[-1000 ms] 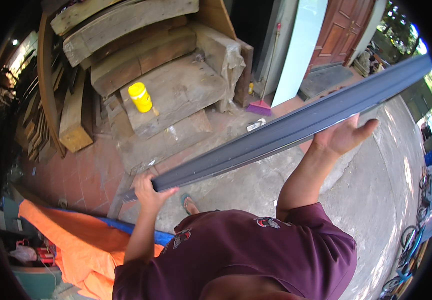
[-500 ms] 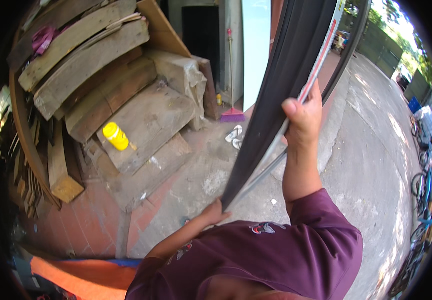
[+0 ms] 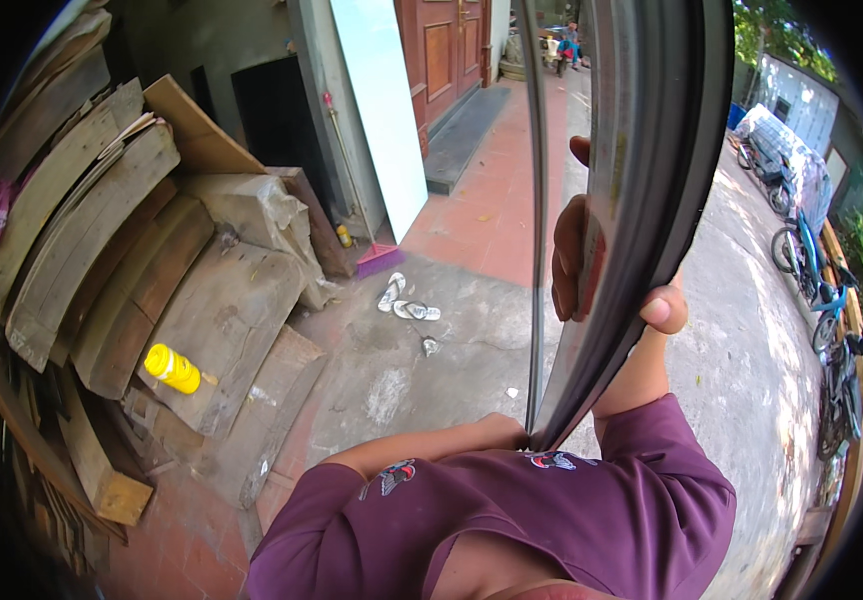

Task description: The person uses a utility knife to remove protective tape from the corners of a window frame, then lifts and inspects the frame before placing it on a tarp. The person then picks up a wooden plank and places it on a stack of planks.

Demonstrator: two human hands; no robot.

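head view, near to far. closest in, the purple shirt [image 3: 552, 520] fills the lower frame, both forearms rising from it. left hand [image 3: 507, 432] sits low against the chest at the bottom end of the long grey panel [image 3: 642, 200]; its fingers are hidden behind the panel's foot and the sleeve, so whether it grips or only steadies cannot be told. right hand [image 3: 602, 265] is higher up and clenched around the panel's edge, thumb on the near face, fingers wrapped behind. the panel stands almost upright, long axis running from the chest straight up and away out of the top of frame, a thin dark strip [image 3: 537, 200] parallel just to its left. judgement: the right hand is the higher hold, the left hand marks the pivot end. beyond, a pair of sandals [image 3: 407, 300] lies on the concrete; stacked timber [image 3: 152, 260] with a yellow bottle [image 3: 173, 368] stands to the left; a door [image 3: 447, 50] and parked bicycles [image 3: 812, 270] are farthest.
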